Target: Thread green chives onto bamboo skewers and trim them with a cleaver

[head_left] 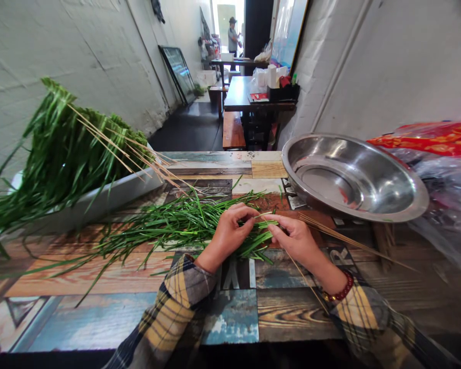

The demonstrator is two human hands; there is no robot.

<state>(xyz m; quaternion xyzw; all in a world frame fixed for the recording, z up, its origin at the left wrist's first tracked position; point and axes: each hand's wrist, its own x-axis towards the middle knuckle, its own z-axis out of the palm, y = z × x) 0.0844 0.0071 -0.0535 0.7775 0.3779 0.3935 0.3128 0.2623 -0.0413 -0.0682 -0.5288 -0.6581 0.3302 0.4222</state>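
The right hand pinches a thin bamboo skewer. The left hand curls close beside it, over loose chives on the wooden table; from here I can't quite tell what its fingertips hold. Skewered chives fill a white tray. A shiny metal basin sits right.

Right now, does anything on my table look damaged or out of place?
Nothing looks clearly damaged, but the green stalks are strewn loosely across the tabletop, one straying toward its near edge, whereas the bunch in the white tray is densely packed.
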